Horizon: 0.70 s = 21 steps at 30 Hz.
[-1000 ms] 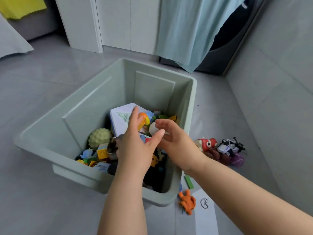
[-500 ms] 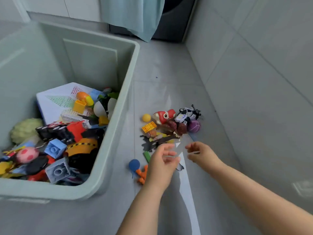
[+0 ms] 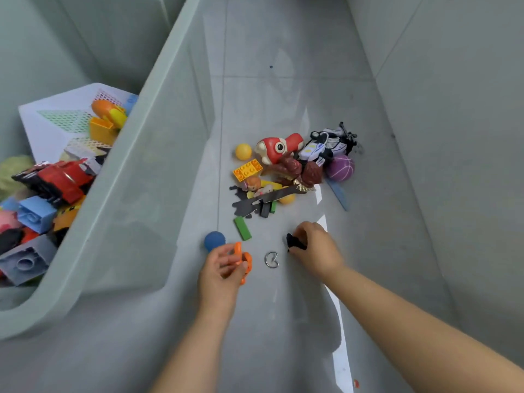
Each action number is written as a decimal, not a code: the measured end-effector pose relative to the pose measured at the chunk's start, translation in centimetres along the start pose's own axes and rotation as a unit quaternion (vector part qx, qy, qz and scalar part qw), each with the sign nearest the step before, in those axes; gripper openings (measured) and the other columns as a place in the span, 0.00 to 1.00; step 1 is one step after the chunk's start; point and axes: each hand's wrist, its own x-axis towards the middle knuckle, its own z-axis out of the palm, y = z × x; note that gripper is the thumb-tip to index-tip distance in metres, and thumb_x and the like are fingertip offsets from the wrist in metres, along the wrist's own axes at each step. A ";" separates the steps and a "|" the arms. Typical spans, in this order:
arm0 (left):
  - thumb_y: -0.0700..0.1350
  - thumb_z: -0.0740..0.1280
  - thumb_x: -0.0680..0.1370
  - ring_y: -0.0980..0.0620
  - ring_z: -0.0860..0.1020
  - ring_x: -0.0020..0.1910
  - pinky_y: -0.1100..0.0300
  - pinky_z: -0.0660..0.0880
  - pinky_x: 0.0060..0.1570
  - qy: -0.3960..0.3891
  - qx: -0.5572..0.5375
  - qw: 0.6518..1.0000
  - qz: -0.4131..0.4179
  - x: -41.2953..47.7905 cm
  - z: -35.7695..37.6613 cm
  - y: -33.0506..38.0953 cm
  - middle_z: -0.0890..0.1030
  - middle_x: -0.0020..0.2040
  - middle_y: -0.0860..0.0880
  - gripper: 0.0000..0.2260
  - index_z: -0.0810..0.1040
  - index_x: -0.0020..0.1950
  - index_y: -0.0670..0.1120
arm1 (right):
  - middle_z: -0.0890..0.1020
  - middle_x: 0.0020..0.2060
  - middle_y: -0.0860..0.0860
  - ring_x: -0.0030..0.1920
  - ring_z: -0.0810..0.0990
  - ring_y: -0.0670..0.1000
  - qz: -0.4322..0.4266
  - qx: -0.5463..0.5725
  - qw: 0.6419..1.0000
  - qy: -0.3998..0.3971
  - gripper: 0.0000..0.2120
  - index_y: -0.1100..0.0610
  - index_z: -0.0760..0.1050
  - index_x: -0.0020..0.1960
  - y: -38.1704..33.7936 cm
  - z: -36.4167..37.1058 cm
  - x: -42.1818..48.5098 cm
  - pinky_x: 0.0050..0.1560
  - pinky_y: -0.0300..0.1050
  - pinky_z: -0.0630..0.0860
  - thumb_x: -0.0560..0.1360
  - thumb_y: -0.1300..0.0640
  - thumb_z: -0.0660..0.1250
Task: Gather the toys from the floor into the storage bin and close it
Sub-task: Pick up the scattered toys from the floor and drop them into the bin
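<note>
The pale green storage bin (image 3: 153, 143) stands open at the left, with several toys inside. On the grey floor beside it lies a pile: a red fish-like toy (image 3: 279, 147), a yellow ball (image 3: 243, 151), a yellow brick (image 3: 247, 170), a purple ball (image 3: 340, 168) and a green stick (image 3: 242, 228). My left hand (image 3: 219, 272) grips an orange figure (image 3: 243, 260) next to a blue ball (image 3: 214, 241). My right hand (image 3: 319, 249) pinches a small black piece (image 3: 293, 241). A metal ring (image 3: 271, 260) lies between my hands.
A grey wall (image 3: 453, 109) rises on the right, close to the toy pile. A white and black toy vehicle (image 3: 330, 144) lies at the pile's far edge. A blue strip (image 3: 337, 194) lies on the floor below the purple ball.
The view has swung from the bin down to the floor pile. Both hands left the bin and came down to the floor. The left now holds the orange figure, the right a black piece.
</note>
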 end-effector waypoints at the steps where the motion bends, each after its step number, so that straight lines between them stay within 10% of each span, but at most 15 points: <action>1: 0.38 0.70 0.72 0.47 0.77 0.39 0.56 0.73 0.37 -0.006 -0.016 1.000 -0.011 -0.1 0.2 -0.1 0.80 0.44 0.43 0.10 0.76 0.51 0.47 | 0.74 0.42 0.48 0.42 0.73 0.50 0.011 0.059 0.998 0.004 0.10 0.52 0.71 0.47 -0.4 -0.1 -0.4 0.38 0.38 0.67 0.70 0.61 0.70; 6: 0.53 0.55 0.81 0.47 0.80 0.52 0.52 0.76 0.53 -0.100 -0.234 0.949 -0.184 -0.4 1.2 1.5 0.82 0.53 0.44 0.16 0.76 0.58 0.45 | 0.76 0.35 0.47 0.34 0.74 0.45 -0.054 0.365 0.925 -0.094 0.09 0.57 0.74 0.48 -5.1 -0.1 -3.6 0.39 0.36 0.73 0.71 0.62 0.71; 13: 0.44 0.61 0.79 0.51 0.77 0.41 0.59 0.80 0.43 -0.079 -0.218 0.954 -0.190 0.0 0.2 2.1 0.76 0.40 0.48 0.05 0.76 0.50 0.46 | 0.72 0.56 0.53 0.51 0.75 0.53 -0.102 -0.054 0.988 -0.105 0.21 0.55 0.70 0.64 -2.2 1.5 -2.0 0.53 0.42 0.71 0.72 0.56 0.69; 21: 0.59 0.51 0.80 0.47 0.79 0.52 0.50 0.73 0.55 -0.126 -0.236 0.940 -0.212 -0.3 -0.7 2.1 0.80 0.48 0.47 0.20 0.77 0.53 0.48 | 0.78 0.38 0.50 0.38 0.75 0.50 -0.022 0.109 0.994 -0.019 0.05 0.56 0.77 0.45 -2.0 0.5 -2.8 0.37 0.34 0.69 0.71 0.61 0.71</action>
